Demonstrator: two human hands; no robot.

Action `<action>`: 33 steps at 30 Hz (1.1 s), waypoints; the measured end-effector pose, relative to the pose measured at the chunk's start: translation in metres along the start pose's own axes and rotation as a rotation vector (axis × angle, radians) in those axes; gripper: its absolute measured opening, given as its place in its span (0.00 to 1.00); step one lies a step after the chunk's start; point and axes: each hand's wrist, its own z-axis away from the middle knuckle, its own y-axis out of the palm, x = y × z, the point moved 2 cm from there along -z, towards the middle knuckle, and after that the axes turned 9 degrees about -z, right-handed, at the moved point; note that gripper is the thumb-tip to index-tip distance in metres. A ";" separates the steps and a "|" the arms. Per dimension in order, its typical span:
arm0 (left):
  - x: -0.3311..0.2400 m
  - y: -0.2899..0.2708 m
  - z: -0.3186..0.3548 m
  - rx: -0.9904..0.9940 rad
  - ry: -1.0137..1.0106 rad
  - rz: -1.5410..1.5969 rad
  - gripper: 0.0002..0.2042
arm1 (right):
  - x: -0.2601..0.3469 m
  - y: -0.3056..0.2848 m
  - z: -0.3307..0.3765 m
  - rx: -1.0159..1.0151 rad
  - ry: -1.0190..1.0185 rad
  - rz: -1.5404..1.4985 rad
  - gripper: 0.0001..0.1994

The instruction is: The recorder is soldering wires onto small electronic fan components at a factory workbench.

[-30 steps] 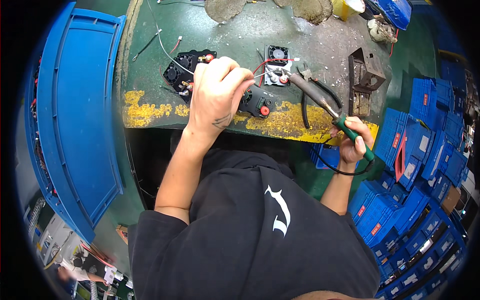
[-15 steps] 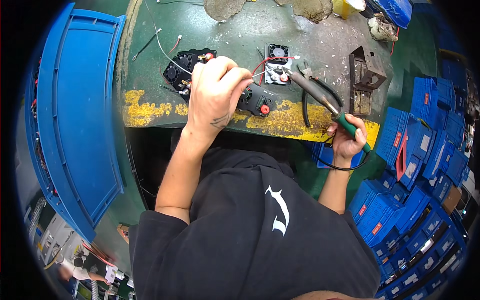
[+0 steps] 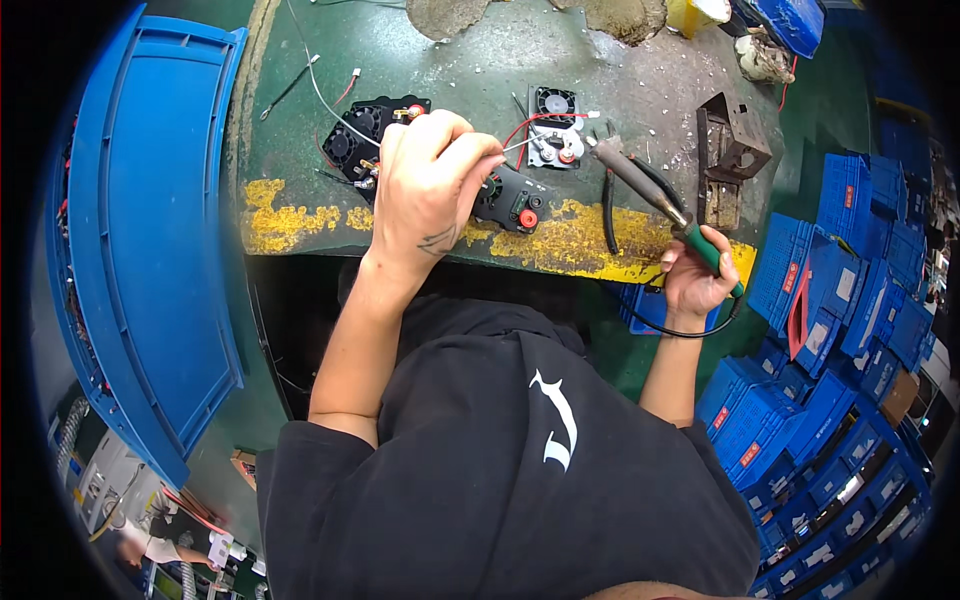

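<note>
left hand pinching what looks like wire (over black module) | right hand gripping soldering iron

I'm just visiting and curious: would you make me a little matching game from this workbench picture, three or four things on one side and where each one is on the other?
Things:
1. soldering iron
2. small fan
3. blue crate
4. black part with red buttons

Places:
A. standing at the person's left, beside the bench
B. held in the right hand, tip over the bench
C. under the left hand, near the yellow edge
D. farther back on the bench, red wire attached

Pairs: 1-B, 2-D, 3-A, 4-C
</note>
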 end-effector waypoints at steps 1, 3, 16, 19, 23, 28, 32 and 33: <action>0.000 0.000 0.000 -0.001 -0.002 0.000 0.07 | 0.000 -0.001 0.001 -0.055 0.004 -0.041 0.28; -0.001 -0.001 0.000 0.003 0.003 0.000 0.07 | 0.001 -0.001 0.001 -0.052 0.002 -0.043 0.28; -0.004 -0.004 0.000 0.005 -0.002 -0.008 0.09 | 0.015 0.040 0.001 -0.109 0.013 0.161 0.28; -0.004 -0.002 0.000 0.010 0.010 -0.012 0.10 | 0.018 0.041 -0.002 -0.107 0.010 0.193 0.28; -0.004 0.000 0.000 0.006 0.011 -0.029 0.10 | 0.020 0.042 -0.008 -0.075 0.031 0.183 0.29; -0.005 0.002 -0.001 0.009 0.009 -0.040 0.10 | 0.022 0.040 -0.016 -0.066 0.057 0.187 0.29; -0.006 0.004 -0.001 -0.007 0.000 -0.035 0.06 | 0.027 0.040 -0.022 -0.061 0.075 0.171 0.29; -0.007 0.004 -0.001 -0.005 -0.007 -0.028 0.03 | 0.027 0.040 -0.023 -0.056 0.075 0.174 0.29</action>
